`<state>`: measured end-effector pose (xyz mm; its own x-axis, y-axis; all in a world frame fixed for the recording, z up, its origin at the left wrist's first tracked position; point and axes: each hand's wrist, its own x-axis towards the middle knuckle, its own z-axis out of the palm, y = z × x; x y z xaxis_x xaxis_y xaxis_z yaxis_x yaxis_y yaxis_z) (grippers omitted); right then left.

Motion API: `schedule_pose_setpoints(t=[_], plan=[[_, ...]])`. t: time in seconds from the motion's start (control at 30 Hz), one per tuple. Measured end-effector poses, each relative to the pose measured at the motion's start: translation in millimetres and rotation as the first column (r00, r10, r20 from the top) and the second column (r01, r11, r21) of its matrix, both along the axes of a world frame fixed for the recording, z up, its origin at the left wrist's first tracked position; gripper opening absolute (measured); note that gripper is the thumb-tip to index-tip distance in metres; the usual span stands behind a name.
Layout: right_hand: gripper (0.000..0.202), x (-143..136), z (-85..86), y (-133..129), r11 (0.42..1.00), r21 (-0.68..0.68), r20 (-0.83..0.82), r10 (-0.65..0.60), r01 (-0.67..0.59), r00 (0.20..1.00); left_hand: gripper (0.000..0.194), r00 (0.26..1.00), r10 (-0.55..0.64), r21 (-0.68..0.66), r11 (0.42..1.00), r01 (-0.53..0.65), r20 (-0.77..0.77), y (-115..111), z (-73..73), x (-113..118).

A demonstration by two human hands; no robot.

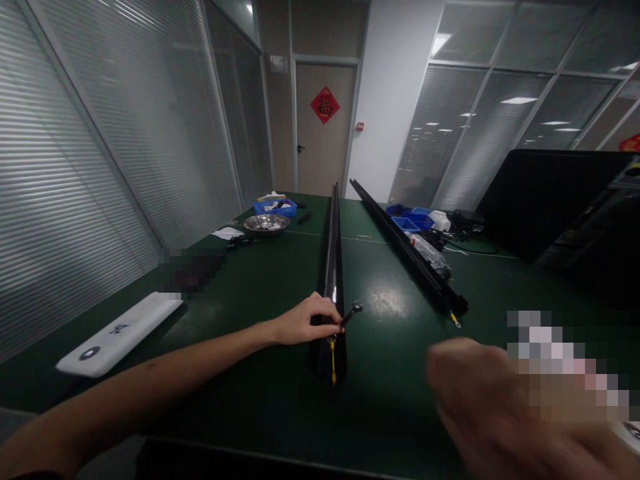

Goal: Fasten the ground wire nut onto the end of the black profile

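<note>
My left hand (309, 319) is closed in a pinch around a small metal wrench (353, 312), whose head points up and to the right. The wrench sits just above the near end of a long black rail (332, 260), which runs away from me along the table. A yellow wire lead (333, 363) hangs at that near end, below my fingers. Off to the lower right, my right hand (475, 390) is smeared by motion, and its fingers cannot be made out. It is apart from the rail.
A second black rail (410, 250) lies to the right, with a yellow lug at its near end. On the green table (280, 280) are a steel bowl (266, 224), blue bins (411, 219), a white panel (123, 333) and a plastic bottle (425, 252). A large black box (545, 200) stands right.
</note>
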<state>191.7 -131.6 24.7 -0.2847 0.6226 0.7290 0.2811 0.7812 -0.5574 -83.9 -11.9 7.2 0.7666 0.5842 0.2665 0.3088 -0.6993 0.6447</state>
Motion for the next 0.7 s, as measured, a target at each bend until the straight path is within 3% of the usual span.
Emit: schedule_pose_setpoints(t=[0.1,0.17,0.27,0.4,0.5,0.7], plan=[[0.025,-23.8,-15.0,40.1,0.992,-0.123,-0.077,-0.02,0.011,0.997,0.033,1.0,-0.002,0.016,1.0,0.002,0.003,1.4,-2.1,0.1],[0.014,-37.5,-25.4,62.6,0.937,-0.338,-0.138,0.043,-0.088,0.99,0.034,1.0,0.001,0.022,1.0,-0.001,-0.004,2.0,-3.1,0.3],[0.026,-52.1,-34.5,82.8,0.861,-0.473,-0.169,0.118,-0.186,0.978,0.035,1.0,0.012,0.025,1.0,-0.012,-0.014,2.1,-3.2,0.6],[0.025,-60.2,-34.7,89.9,0.895,-0.393,-0.095,0.19,-0.212,0.977,0.033,0.999,0.009,-0.002,1.0,-0.009,-0.035,1.3,-0.7,0.5],[0.033,-59.5,-34.1,89.1,0.933,-0.313,-0.049,0.171,-0.178,0.984,0.034,0.999,-0.006,-0.011,1.0,0.006,-0.042,0.6,1.2,0.3],[0.031,-56.7,-37.5,87.2,0.954,-0.262,-0.003,0.153,-0.148,0.988,0.033,0.999,-0.006,-0.001,1.0,0.006,-0.047,-0.3,1.8,0.6]])
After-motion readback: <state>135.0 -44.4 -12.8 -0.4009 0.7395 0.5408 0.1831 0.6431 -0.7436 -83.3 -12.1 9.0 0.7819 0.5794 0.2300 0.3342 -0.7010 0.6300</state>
